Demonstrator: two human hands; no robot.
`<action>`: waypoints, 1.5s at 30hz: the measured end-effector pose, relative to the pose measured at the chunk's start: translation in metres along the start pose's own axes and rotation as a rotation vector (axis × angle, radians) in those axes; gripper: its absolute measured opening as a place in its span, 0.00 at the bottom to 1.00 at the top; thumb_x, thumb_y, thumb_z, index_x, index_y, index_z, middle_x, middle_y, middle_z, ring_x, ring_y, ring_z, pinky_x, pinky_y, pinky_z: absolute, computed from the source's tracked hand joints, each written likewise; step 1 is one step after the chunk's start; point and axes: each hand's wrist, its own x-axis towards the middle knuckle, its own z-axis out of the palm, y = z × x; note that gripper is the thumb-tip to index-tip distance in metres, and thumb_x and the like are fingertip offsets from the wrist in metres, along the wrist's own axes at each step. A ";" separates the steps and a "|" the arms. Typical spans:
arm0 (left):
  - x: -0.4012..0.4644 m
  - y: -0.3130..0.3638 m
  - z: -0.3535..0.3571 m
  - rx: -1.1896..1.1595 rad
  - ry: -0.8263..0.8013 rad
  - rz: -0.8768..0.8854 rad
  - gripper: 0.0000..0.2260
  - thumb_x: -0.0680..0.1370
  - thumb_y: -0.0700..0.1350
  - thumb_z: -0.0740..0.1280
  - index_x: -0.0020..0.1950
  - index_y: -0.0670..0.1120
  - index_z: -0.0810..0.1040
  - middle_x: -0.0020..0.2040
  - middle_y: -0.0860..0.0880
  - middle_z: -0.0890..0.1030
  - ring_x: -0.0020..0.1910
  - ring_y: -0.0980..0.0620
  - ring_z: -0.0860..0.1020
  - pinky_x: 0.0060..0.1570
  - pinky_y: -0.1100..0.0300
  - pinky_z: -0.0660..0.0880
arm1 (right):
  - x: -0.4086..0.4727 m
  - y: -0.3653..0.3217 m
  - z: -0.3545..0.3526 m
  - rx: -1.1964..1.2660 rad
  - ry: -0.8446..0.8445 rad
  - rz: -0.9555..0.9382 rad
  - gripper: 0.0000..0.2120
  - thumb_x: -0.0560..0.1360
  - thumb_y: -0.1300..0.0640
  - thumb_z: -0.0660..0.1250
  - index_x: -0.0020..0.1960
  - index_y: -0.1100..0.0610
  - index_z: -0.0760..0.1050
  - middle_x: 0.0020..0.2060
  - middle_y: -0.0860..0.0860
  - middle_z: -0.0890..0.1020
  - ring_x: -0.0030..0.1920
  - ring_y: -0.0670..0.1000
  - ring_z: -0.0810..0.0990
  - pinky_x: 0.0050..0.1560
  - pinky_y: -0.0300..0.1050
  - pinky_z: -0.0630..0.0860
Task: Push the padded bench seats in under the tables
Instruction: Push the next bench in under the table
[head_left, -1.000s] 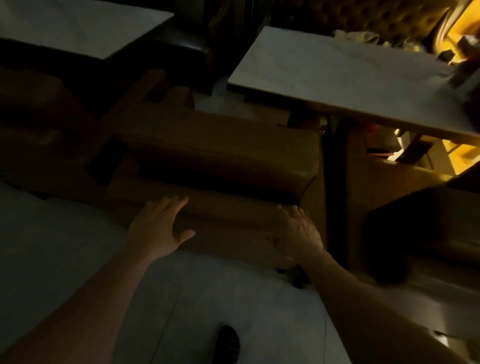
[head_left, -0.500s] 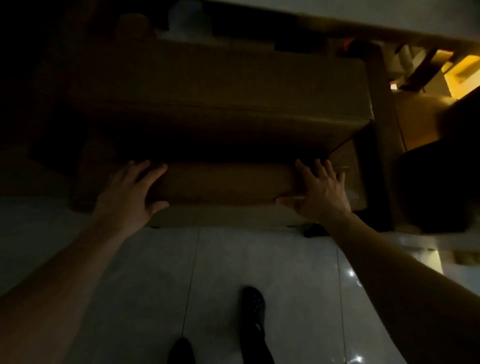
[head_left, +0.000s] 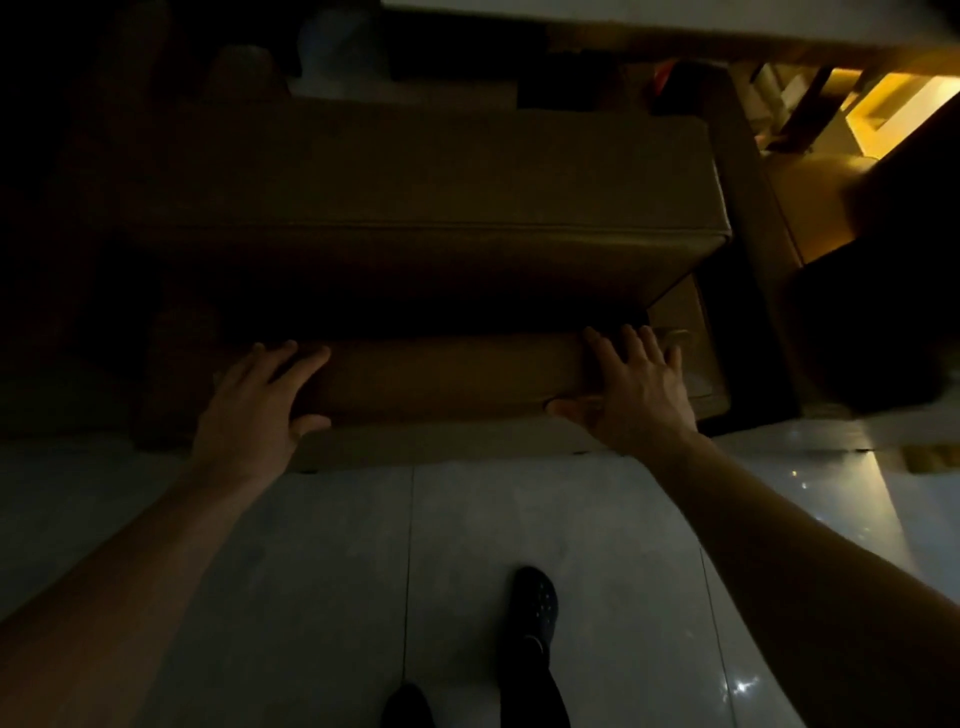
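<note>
A long brown padded bench seat (head_left: 415, 171) fills the middle of the head view, its far side near the pale table edge (head_left: 675, 21) at the top. A lower padded ledge (head_left: 447, 374) runs along the bench's near side. My left hand (head_left: 254, 400) lies flat on the left part of this ledge, fingers spread, thumb against the front face. My right hand (head_left: 634, 395) lies flat on the right end in the same way. Neither hand holds anything.
Pale floor tiles (head_left: 311, 571) lie in front of the bench, with my black shoe (head_left: 535, 608) on them. A dark bulky shape (head_left: 872, 312) and another brown padded piece (head_left: 810, 208) stand to the right. Yellow light (head_left: 904, 109) glows at top right.
Both hands have moved forward from the bench's front face onto its lower ledge and now rest flat there. The view has tilted down, closer to the bench.
</note>
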 end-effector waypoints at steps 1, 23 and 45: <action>-0.003 -0.006 -0.001 -0.003 0.000 0.001 0.33 0.73 0.53 0.73 0.76 0.55 0.65 0.76 0.44 0.65 0.74 0.38 0.59 0.68 0.34 0.61 | -0.006 -0.008 0.002 0.000 0.003 0.005 0.52 0.65 0.19 0.53 0.79 0.45 0.47 0.79 0.59 0.56 0.78 0.64 0.50 0.75 0.70 0.52; 0.034 -0.042 -0.010 0.002 0.040 0.039 0.35 0.73 0.50 0.74 0.77 0.55 0.63 0.77 0.44 0.63 0.76 0.38 0.55 0.70 0.29 0.53 | 0.019 -0.050 0.007 0.079 0.008 0.070 0.54 0.63 0.18 0.51 0.80 0.44 0.41 0.80 0.60 0.46 0.79 0.64 0.40 0.74 0.73 0.44; 0.048 -0.003 -0.015 -0.075 -0.067 0.133 0.32 0.75 0.55 0.71 0.77 0.60 0.60 0.77 0.52 0.63 0.75 0.45 0.57 0.68 0.42 0.66 | 0.020 -0.087 -0.003 0.061 0.035 -0.047 0.45 0.71 0.30 0.65 0.80 0.43 0.49 0.79 0.59 0.55 0.79 0.62 0.50 0.74 0.71 0.51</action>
